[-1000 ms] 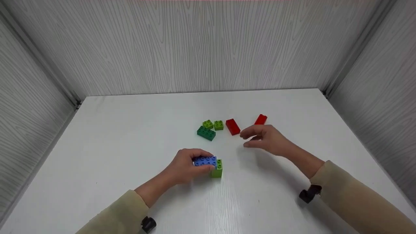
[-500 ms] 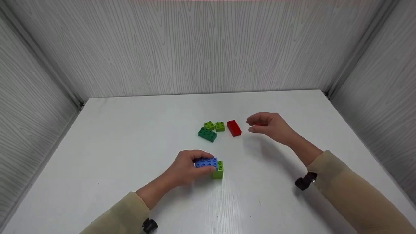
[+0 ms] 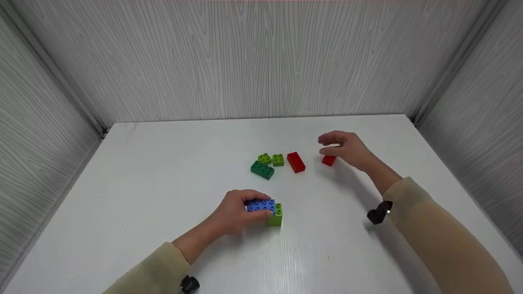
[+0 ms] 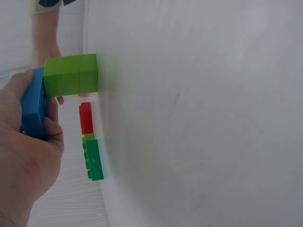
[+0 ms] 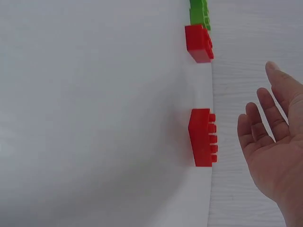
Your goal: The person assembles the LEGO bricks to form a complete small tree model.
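Note:
My left hand [image 3: 239,212] grips a blue brick [image 3: 260,203] between thumb and fingers. The left wrist view shows that blue brick lying across the top of an upright stack of lime green bricks [image 4: 71,75] and overhanging it to one side. Studs of the stack's top show at the blue brick's right end in the head view. My right hand [image 3: 345,149] hovers over a red brick [image 3: 328,160], partly hiding it. In the right wrist view, the fingers [image 5: 265,113] are spread and hold nothing, apart from the red brick [image 5: 201,137] standing studs-up on the table.
Left of the right hand lies a second red brick [image 3: 296,162]. Two small lime bricks, one [image 3: 264,159] beside the other [image 3: 278,159], sit behind a dark green brick [image 3: 262,170]. Pale wood-grain panels [image 3: 261,61] border the white table [image 3: 163,171] at the back and sides.
My right hand has moved forward, away from me, and slightly right, over the red brick; that brick's near end now shows below the hand. The left hand has kept its grip on the blue brick.

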